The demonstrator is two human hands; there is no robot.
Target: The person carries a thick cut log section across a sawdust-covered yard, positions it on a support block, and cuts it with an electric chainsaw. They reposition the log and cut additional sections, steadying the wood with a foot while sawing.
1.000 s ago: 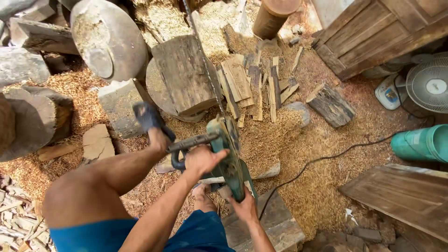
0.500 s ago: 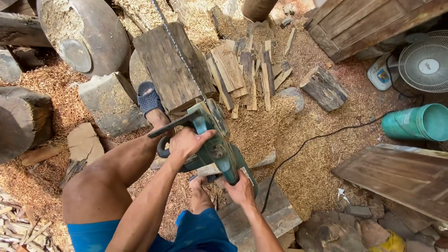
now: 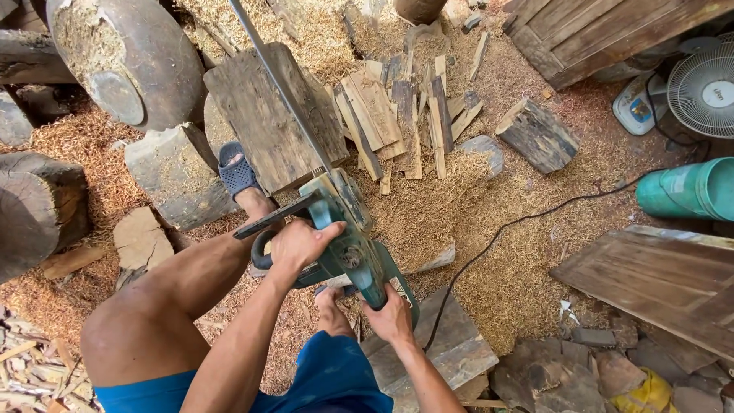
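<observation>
- Nearest the camera, the right hand (image 3: 391,315) was wrapped tight around the rear grip of a green electric chainsaw (image 3: 348,239); its fingertips were hidden under the grip.
- Just ahead, the left hand (image 3: 300,243) had its fingers curled shut over the saw's black front handle.
- The saw sat between the knees, its long bar (image 3: 279,84) laid across the top of a dark wood block (image 3: 271,115); the bar's tip was cut off by the upper edge of the view.
- A foot in a blue sandal (image 3: 235,170) was braced against that block, the leg covering part of the saw's left side.
- A black cord (image 3: 520,222) trailed right over the sawdust.
- Beyond the block lay a pile of split wood strips (image 3: 405,115).
- To the left stood big round logs (image 3: 122,61), partly out of view.
- At far right were a green pipe (image 3: 684,187) and a white fan (image 3: 702,86), both cropped.
</observation>
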